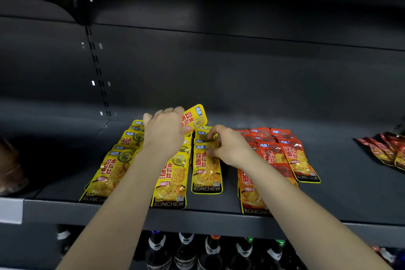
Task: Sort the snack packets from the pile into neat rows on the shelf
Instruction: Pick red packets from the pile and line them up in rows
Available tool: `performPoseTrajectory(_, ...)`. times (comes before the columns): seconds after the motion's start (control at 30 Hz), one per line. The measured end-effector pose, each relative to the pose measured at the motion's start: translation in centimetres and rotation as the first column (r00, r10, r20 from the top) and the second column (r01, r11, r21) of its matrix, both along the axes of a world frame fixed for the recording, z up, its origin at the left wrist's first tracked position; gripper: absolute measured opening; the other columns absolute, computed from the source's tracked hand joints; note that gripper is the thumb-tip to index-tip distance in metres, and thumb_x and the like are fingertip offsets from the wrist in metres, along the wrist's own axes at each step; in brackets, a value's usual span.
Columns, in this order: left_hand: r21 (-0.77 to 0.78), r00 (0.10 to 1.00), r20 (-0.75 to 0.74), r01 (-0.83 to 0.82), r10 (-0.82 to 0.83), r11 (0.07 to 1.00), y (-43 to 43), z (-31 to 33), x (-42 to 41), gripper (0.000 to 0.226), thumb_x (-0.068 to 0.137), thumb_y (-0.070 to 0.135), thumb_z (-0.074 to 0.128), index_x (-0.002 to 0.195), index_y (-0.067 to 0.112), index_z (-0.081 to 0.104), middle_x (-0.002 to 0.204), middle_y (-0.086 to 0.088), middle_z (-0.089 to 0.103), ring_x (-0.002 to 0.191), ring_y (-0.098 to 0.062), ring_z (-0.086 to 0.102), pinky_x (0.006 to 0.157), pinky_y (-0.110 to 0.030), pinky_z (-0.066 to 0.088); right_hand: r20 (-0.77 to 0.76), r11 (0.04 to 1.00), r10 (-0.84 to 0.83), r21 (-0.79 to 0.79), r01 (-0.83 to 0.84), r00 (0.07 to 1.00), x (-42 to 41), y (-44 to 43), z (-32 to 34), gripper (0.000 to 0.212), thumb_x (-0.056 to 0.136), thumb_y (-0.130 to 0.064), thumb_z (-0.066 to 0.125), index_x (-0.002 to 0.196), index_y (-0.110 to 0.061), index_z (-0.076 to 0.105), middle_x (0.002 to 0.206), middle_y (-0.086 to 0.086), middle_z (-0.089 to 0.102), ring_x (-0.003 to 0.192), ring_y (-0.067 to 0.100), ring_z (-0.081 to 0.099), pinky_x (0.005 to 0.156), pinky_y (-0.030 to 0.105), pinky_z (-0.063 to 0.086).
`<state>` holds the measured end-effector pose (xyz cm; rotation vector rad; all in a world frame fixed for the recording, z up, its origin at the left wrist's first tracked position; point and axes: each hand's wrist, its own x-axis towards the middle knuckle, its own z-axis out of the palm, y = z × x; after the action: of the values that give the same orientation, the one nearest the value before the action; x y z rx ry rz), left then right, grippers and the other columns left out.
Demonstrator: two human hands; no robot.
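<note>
Packets (173, 182) mostly rowed on shelf (350, 182).
Your left hand (164, 131) grasps one yellow packet (196, 116), unplaced; right hand (230, 147) pinches a laid packet (207, 169).

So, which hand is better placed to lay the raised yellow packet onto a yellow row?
Left. The left hand grips the raised yellow packet above the yellow rows; the right hand pinches the top of a flat yellow packet beside the red packets.
</note>
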<state>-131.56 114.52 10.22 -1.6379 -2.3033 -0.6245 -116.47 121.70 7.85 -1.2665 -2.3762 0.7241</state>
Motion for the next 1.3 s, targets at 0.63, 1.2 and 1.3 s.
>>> performPoseTrajectory(0.63,-0.057,0.965,0.179,0.203,-0.190,0.978,-1.7,0.5,1.0,0.020,0.096,0.036,0.054,0.108,0.020,0.050,0.090,0.004,0.060,0.095,-0.026,0.057,0.099,-0.048,0.038,0.134,0.936,-0.016,0.351,-0.032,0.991,2.0,1.5,0.3,0.020,0.087,-0.026,0.063,0.105,-0.016,0.061,0.109,0.007,0.060,0.103,0.028,0.058,0.082,0.037,0.050)
performPoseTrajectory(1.2,0.149,0.636,0.733,0.199,-0.243,0.969,-5.2,-3.2,4.8,0.061,0.074,0.034,0.076,0.120,0.033,0.037,0.093,0.005,0.066,0.089,-0.022,0.063,0.087,-0.050,0.051,0.051,0.883,-0.107,0.464,0.072,0.993,6.4,3.4,0.1,0.009,0.087,-0.020,0.060,0.095,-0.020,0.063,0.096,0.003,0.062,0.097,0.025,0.057,0.079,0.037,0.052)
performPoseTrajectory(1.3,0.127,0.667,0.713,0.178,-0.214,0.976,-5.1,-3.9,5.5,0.066,0.079,0.024,0.077,0.130,0.032,0.034,0.090,0.010,0.060,0.090,-0.021,0.061,0.090,-0.047,0.049,0.035,0.878,-0.112,0.472,0.083,0.993,6.8,3.5,-0.1,0.009,0.087,-0.021,0.060,0.095,-0.021,0.063,0.097,0.002,0.064,0.100,0.026,0.056,0.080,0.035,0.051)
